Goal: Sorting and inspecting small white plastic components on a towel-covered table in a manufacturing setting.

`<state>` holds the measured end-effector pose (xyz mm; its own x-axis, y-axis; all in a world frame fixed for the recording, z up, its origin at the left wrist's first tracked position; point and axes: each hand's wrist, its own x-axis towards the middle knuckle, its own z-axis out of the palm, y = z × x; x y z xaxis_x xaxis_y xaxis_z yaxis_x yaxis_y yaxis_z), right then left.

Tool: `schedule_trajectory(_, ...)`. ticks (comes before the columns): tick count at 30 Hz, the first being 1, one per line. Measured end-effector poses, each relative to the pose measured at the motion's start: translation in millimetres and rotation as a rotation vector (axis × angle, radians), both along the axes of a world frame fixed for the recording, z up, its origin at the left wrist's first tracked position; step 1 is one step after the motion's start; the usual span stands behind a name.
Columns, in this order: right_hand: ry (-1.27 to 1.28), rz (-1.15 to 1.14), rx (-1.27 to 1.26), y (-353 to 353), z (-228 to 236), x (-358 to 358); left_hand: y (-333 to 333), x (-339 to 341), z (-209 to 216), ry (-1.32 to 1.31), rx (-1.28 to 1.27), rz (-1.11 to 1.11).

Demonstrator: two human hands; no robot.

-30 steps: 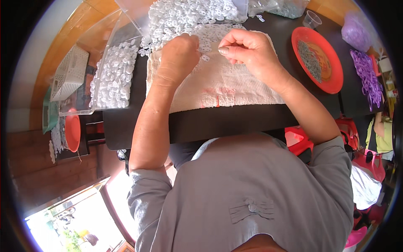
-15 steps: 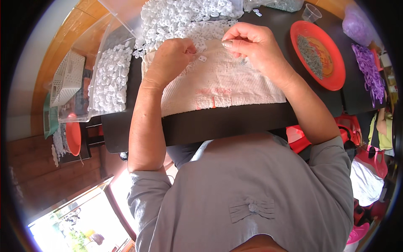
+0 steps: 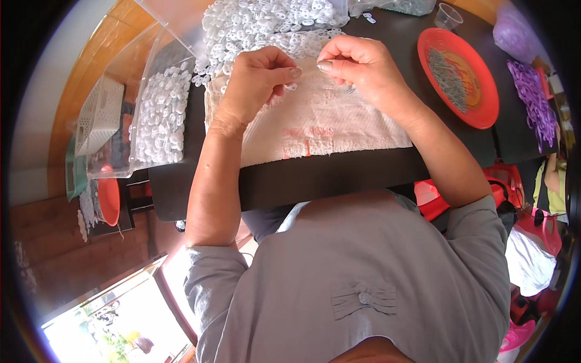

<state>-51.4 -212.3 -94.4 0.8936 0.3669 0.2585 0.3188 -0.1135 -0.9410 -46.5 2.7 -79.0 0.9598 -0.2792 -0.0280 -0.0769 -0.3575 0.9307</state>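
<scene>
My left hand (image 3: 257, 81) is closed in a pinch over the towel (image 3: 315, 115), thumb against the fingers. A small white plastic piece with holes (image 3: 291, 87) shows at its fingertips. To the right, my right hand (image 3: 366, 69) is also pinched, thumb on forefinger; what lies between those tips is too small to make out. Thin grey metal pins (image 3: 350, 89) stick out under its curled lower fingers. Beyond both hands lies a big heap of similar white pieces (image 3: 260, 27), spilling onto the towel's far edge.
A clear plastic bin (image 3: 136, 151) of white pieces stands at the left. On the right are a red plate (image 3: 490, 100) with grey metal pins (image 3: 446, 78), a clear cup (image 3: 448, 16) and a purple bundle (image 3: 532, 103). The dark table's near edge (image 3: 302, 181) runs before my body.
My left hand has shifted right and turned, its thumb now reaching over the white piece that lay apart on the towel. My right hand has barely moved.
</scene>
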Motion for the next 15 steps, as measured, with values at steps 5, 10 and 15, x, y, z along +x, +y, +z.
schedule_trajectory(5, 0.018, -0.009, 0.001, 1.8, -1.9, 0.3, -15.8, -6.4, -9.6, 0.252, -0.451, 0.074)
schedule_trajectory(10, -0.070, -0.041, -0.059, 4.8, -3.8, 1.6, -22.0, -8.7, -16.1, 0.405, -0.706, 0.076)
schedule_trajectory(15, -0.087, -0.026, -0.068, 3.2, -4.1, 2.6, -23.1, -9.7, -12.1, 0.345, -0.603, 0.041)
